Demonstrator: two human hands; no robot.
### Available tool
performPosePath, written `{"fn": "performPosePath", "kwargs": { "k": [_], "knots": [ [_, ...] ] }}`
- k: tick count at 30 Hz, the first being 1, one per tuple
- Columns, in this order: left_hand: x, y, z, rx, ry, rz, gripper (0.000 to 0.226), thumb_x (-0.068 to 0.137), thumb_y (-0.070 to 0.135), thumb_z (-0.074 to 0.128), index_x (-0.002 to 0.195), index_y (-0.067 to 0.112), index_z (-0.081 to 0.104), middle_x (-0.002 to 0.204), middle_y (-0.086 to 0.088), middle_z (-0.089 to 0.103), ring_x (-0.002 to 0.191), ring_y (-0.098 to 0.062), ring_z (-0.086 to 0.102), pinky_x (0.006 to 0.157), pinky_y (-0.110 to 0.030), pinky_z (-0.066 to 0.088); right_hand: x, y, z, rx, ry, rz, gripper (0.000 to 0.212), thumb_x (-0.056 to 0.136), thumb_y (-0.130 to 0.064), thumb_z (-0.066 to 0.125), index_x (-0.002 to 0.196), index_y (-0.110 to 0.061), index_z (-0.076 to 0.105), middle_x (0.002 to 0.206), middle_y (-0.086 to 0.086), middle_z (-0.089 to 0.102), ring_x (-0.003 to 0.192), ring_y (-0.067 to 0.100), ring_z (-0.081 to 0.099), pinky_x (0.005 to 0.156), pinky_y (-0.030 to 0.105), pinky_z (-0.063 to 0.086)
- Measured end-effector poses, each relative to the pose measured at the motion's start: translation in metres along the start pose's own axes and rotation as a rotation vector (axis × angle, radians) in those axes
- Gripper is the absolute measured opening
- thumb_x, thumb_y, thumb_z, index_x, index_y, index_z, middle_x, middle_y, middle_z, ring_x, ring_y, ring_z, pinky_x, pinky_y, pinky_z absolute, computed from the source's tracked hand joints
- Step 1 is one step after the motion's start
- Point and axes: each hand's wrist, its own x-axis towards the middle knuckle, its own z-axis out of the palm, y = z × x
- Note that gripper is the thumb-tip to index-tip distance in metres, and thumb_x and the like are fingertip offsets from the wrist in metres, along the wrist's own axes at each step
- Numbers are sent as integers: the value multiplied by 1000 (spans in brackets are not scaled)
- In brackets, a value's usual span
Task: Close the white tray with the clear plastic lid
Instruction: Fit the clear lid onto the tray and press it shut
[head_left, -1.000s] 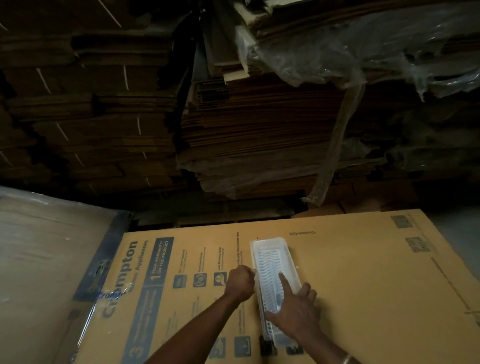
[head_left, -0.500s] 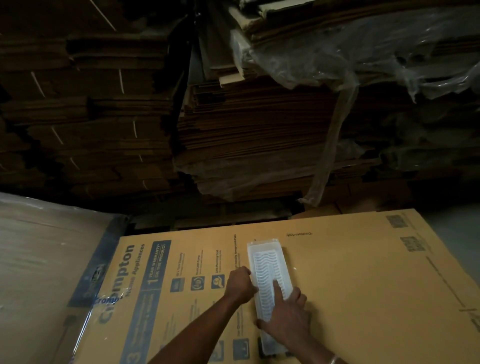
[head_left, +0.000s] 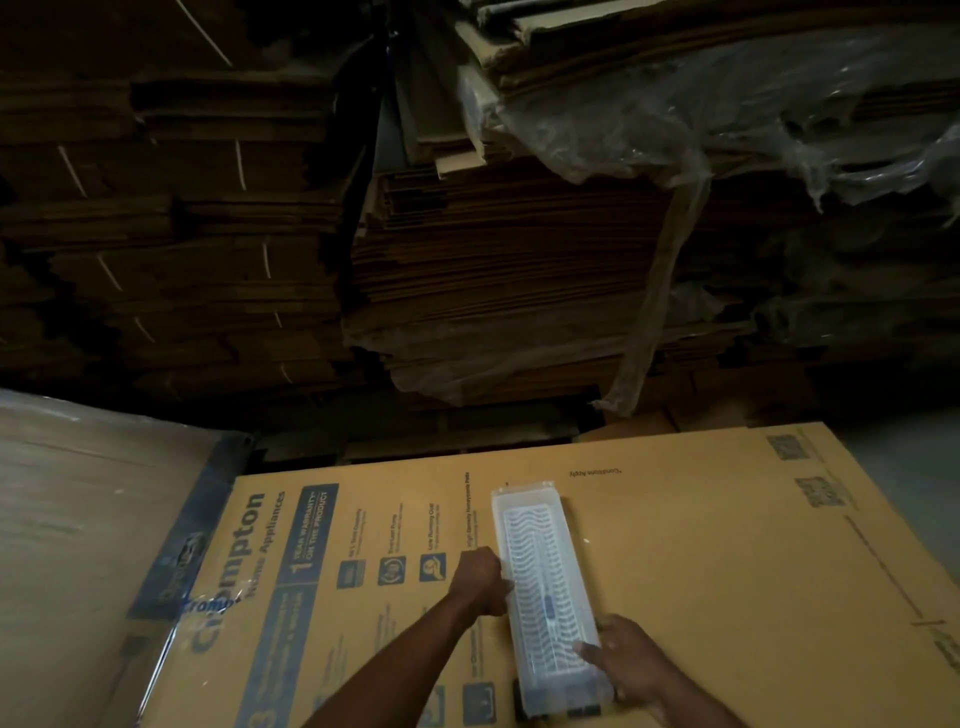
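Observation:
A long white tray (head_left: 524, 506) lies lengthwise on a flat printed cardboard box, with the clear plastic lid (head_left: 543, 582) lying flat on top of it. Wavy ribs show through the lid. My left hand (head_left: 480, 579) is curled against the tray's left long edge at its middle. My right hand (head_left: 626, 660) rests at the near right end, with fingertips on the lid and the palm wrapped around the right edge. Both forearms enter from the bottom of the view.
The yellow-brown cardboard box (head_left: 727, 571) serves as the work surface. A plastic-wrapped carton (head_left: 78, 545) lies at the left. Tall stacks of flattened cardboard (head_left: 493, 270), partly draped in plastic film (head_left: 727, 114), rise behind.
My right hand has slid from the lid's middle down to its near right end. The lid now sits flatter and squarer on the tray. My left hand has stayed at the left edge.

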Motion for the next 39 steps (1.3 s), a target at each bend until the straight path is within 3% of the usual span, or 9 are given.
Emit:
{"fn": "performPosePath", "kwargs": {
  "k": [5, 11, 15, 19, 21, 27, 31, 36, 39],
  "knots": [
    [2, -2, 1, -39, -32, -7, 40, 93, 8, 66, 131, -3, 61, 131, -21, 68, 110, -31, 74, 78, -32, 66, -23, -6, -5, 184, -24, 19, 87, 49, -34, 101, 113, 8, 59, 83, 15, 76, 73, 23, 71, 71, 37, 59],
    [-4, -2, 1, -114, -25, 1, 39, 98, 10, 60, 134, -4, 56, 129, -22, 67, 92, -28, 74, 54, -20, 59, -11, 0, -1, 223, 26, -3, 110, 26, -67, 93, 104, 3, 59, 73, 14, 63, 73, 22, 55, 64, 32, 44],
    [-13, -2, 0, -123, -108, -14, 34, 100, 13, 59, 129, -4, 59, 123, -24, 72, 98, -33, 77, 74, -38, 67, -30, -18, -3, 177, 4, 34, 57, 73, -24, 90, 110, 5, 58, 85, 22, 74, 73, 24, 65, 70, 36, 51],
    [-23, -5, -5, -87, -466, -150, 17, 102, 10, 57, 108, -5, 62, 127, -23, 68, 119, -34, 68, 95, -42, 60, -34, -25, -3, 160, 20, 40, 32, 83, -13, 81, 102, 3, 60, 69, 3, 68, 59, 10, 62, 51, 18, 48],
    [-27, -7, 0, -4, -621, -175, 31, 103, 5, 55, 132, -6, 57, 140, -26, 61, 140, -32, 54, 98, -37, 57, -30, -24, -2, 163, 32, 47, 31, 82, -10, 81, 100, 4, 59, 73, 6, 69, 61, 11, 64, 53, 19, 50],
    [-41, -12, 3, 30, -724, -92, 71, 89, -5, 72, 152, 16, 45, 104, -1, 70, 95, -19, 69, 73, -28, 63, -27, -19, -1, 182, 16, 38, 39, 81, -17, 83, 108, -1, 59, 89, 9, 68, 75, 15, 63, 62, 22, 52],
    [-52, -3, 5, 131, -701, -26, 64, 92, -3, 67, 151, 1, 43, 145, -17, 59, 132, -33, 61, 106, -38, 55, -25, -19, 0, 175, 24, 21, 28, 84, -12, 80, 97, -1, 58, 69, 0, 63, 56, 5, 57, 48, 13, 44],
    [-41, -10, 1, 118, -593, 70, 59, 85, 9, 82, 139, 9, 59, 144, -14, 63, 109, -20, 67, 77, -26, 62, -20, -16, 1, 166, 87, 1, 28, 80, -14, 83, 90, -7, 58, 54, -9, 57, 44, 0, 50, 45, 15, 40],
    [-21, -12, -7, 80, -470, 13, 25, 79, 27, 88, 96, 14, 74, 111, -16, 79, 75, -14, 73, 54, -20, 59, -18, -13, -1, 143, 64, 1, 33, 76, -23, 87, 91, -9, 60, 64, -4, 59, 55, 6, 52, 52, 20, 40]
  ]
}}
